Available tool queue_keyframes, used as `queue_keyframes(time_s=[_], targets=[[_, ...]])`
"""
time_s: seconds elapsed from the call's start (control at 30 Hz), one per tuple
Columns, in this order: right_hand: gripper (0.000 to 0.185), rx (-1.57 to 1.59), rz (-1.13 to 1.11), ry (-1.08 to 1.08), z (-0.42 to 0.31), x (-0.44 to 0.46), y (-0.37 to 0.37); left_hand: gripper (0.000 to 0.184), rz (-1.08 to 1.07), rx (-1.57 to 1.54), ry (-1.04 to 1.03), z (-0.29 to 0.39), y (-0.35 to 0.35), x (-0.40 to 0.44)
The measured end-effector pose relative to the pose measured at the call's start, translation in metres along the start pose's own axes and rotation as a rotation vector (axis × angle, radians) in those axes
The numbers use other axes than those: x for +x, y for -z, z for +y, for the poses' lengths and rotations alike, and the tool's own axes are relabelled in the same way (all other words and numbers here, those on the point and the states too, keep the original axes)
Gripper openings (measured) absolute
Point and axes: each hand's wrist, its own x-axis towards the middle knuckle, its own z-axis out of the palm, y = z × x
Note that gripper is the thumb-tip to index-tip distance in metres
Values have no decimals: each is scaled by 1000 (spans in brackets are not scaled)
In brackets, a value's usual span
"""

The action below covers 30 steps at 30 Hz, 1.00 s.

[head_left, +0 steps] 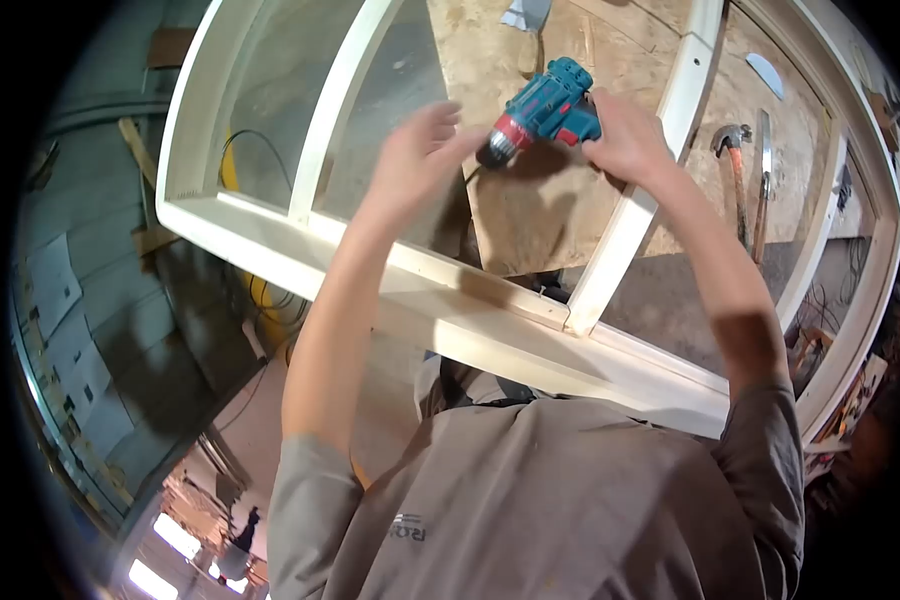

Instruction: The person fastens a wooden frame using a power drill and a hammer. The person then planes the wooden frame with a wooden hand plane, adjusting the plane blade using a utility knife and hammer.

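Observation:
A teal and red cordless drill [545, 108] is above the plywood board, its chuck pointing down and to the left. My right hand [625, 138] is wrapped round the drill's handle. Near the chuck, my left hand [420, 155] is raised with its fingers apart and slightly blurred; nothing shows in it. Both forearms reach over the near rail of a pale wooden frame [450, 335], which has several crossbars. A small screw or nail [543, 292] sticks up at the near rail, left of the crossbar joint.
A hammer [737, 185] with an orange handle lies on the plywood [530, 220] at the right, beside a long metal tool [763, 190]. Light scraps lie at the top. A yellow post and dark cables stand beyond the frame at the left.

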Motion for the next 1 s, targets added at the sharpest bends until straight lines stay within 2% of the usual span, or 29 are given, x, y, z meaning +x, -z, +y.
queue_keyframes(time_s=[0.03,0.1,0.17,0.2,0.23,0.3,0.37,0.43,0.5,0.63,0.83,1.0], targets=[[40,21,19,-36,-8,-10,11,69,-41,50,-19,0,-12,18],[49,73,19,-2,-11,-27,24,69,-459,-241,158,13,-24,38],[54,148,20,78,-5,-44,28,65,-574,-334,153,12,-39,42],[64,341,-129,47,-1,-50,43,63,-639,-380,160,8,-50,41],[60,340,-235,11,-4,-52,60,61,-646,-437,180,7,-60,37],[52,482,-249,5,15,-56,53,59,-643,-549,242,7,-78,24],[48,189,-244,-47,30,-54,44,57,-669,-595,258,3,-95,18],[51,143,-192,-9,30,-66,42,55,-685,-645,242,-13,-112,16],[52,134,-129,54,36,-71,35,53,-704,-675,309,-19,-122,14],[57,72,-201,-32,42,-72,30,54,-693,-694,379,-20,-134,11],[61,46,-169,2,63,-70,13,56,-699,-673,408,-29,-146,14],[62,26,-264,-52,55,-66,21,55,-699,-655,410,-34,-149,16]])
